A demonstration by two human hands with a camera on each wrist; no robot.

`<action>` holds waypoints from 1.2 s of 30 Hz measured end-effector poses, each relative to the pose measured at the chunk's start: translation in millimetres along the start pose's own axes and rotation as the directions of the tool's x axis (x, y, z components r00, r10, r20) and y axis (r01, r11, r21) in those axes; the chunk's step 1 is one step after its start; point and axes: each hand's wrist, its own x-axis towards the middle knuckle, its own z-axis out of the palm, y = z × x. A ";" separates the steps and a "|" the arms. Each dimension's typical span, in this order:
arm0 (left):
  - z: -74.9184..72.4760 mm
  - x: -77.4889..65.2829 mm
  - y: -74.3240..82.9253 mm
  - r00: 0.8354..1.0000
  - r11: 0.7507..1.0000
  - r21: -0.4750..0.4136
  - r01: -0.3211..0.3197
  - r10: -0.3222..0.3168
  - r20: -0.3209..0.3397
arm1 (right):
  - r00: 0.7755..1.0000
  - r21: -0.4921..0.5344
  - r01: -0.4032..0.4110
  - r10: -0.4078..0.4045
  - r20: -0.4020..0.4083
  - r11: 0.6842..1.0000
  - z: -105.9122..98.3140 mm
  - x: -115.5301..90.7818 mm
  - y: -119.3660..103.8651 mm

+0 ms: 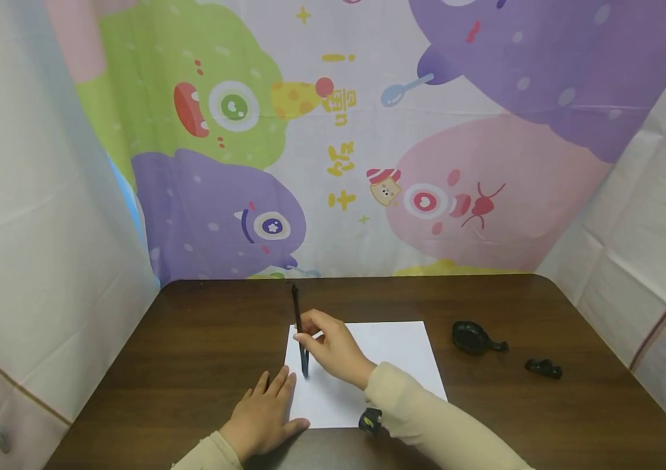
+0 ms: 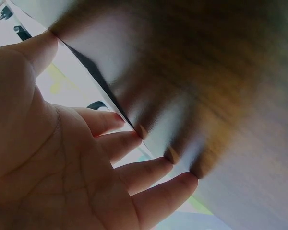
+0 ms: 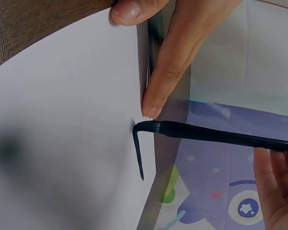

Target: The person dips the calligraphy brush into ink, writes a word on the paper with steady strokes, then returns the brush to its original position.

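A black writing brush [image 1: 297, 310] stands nearly upright over a sheet of white paper [image 1: 394, 346]. My right hand [image 1: 333, 343] pinches its handle between thumb and fingers. In the right wrist view, the bristles of the brush [image 3: 148, 126] bend against the paper at one end of a thin black ink stroke [image 3: 139, 158]. My left hand [image 1: 263, 412] rests with spread fingers at the paper's left edge, its thumb near the lower left corner. Seen from the left wrist, the left palm [image 2: 57, 163] faces the camera and its fingers are nearly straight.
A small black dish with a handle [image 1: 470, 337] lies on the brown table [image 1: 203, 339] right of the paper. Beyond it is a small black knobbly object [image 1: 544, 369]. Behind the table hangs a cartoon-printed curtain [image 1: 338, 248]; pale cloth flanks both sides.
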 end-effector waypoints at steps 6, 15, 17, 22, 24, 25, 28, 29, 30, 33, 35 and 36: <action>2.2 0.5 -1.2 1.000 1.000 -0.001 0.007 -0.007 0.005 | 1.000 0.031 -0.008 0.008 0.002 0.999 -0.6 1.5 -0.7; 1.5 0.0 -0.7 1.000 1.000 -0.012 0.009 -0.009 0.006 | 0.999 0.138 -0.028 0.033 -0.033 0.990 -9.7 14.4 -3.9; 1.8 0.2 -0.9 1.000 1.000 -0.013 0.008 -0.008 0.010 | 0.998 0.158 -0.030 0.038 -0.050 0.987 -12.8 18.2 -3.7; 2.1 0.5 -1.3 1.000 1.000 -0.013 0.008 -0.008 0.015 | 0.994 0.192 -0.035 0.054 -0.095 0.981 -19.1 26.4 -0.5; 2.0 0.9 -1.4 1.000 1.000 -0.012 0.007 -0.007 0.017 | 0.992 0.200 -0.032 0.055 -0.111 0.979 -20.4 28.8 1.3; 1.8 0.9 -1.3 1.000 1.000 -0.012 0.007 -0.007 0.018 | 0.992 0.198 -0.030 0.054 -0.118 0.980 -20.6 29.8 2.4; 1.3 1.0 -0.9 1.000 1.000 -0.014 0.008 -0.007 0.019 | 0.989 0.199 -0.029 0.057 -0.134 0.980 -20.3 32.5 6.6; 1.1 0.8 -0.7 1.000 1.000 -0.013 0.007 -0.006 0.019 | 0.988 0.197 -0.031 0.059 -0.140 0.980 -19.9 33.1 8.2; 0.9 0.6 -0.5 1.000 1.000 -0.013 0.006 -0.006 0.020 | 0.987 0.191 -0.032 0.061 -0.146 0.981 -19.6 33.6 9.7; -0.1 0.4 0.1 1.000 1.000 -0.010 0.003 -0.003 0.021 | 0.982 0.173 -0.044 0.074 -0.172 0.984 -18.3 34.7 14.2; -0.5 0.4 0.2 1.000 1.000 -0.009 0.002 -0.001 0.022 | 0.979 0.161 -0.055 0.085 -0.187 0.985 -17.2 34.9 17.6; -0.7 0.3 0.4 1.000 1.000 -0.009 0.002 -0.002 0.023 | 0.977 0.163 -0.061 0.093 -0.192 0.985 -16.6 34.9 19.4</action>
